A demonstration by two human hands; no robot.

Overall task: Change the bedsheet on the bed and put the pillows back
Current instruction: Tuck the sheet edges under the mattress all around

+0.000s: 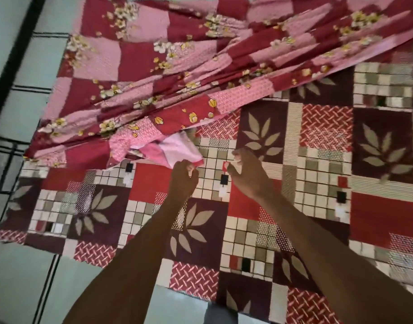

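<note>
Bedsheet (154, 66), pink floral, lying bunched over far half of bed, covering only part of checked sheet (294, 183) underneath. My left hand (183, 177) pinching its near edge; right hand (245, 174) hovering just beside, fingers loosely spread, holding nothing. Risk: pulling one-handed likely dragging sheet askew, folds staying gathered, or thin pinch slipping off edge.

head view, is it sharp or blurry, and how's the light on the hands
Head view: soft and blocky throughout, the floral sheet smeared worst; wide-angle bends the floor lines at the left edge; dim light leaves the left hand and right hand dark, finger detail lost.
</note>
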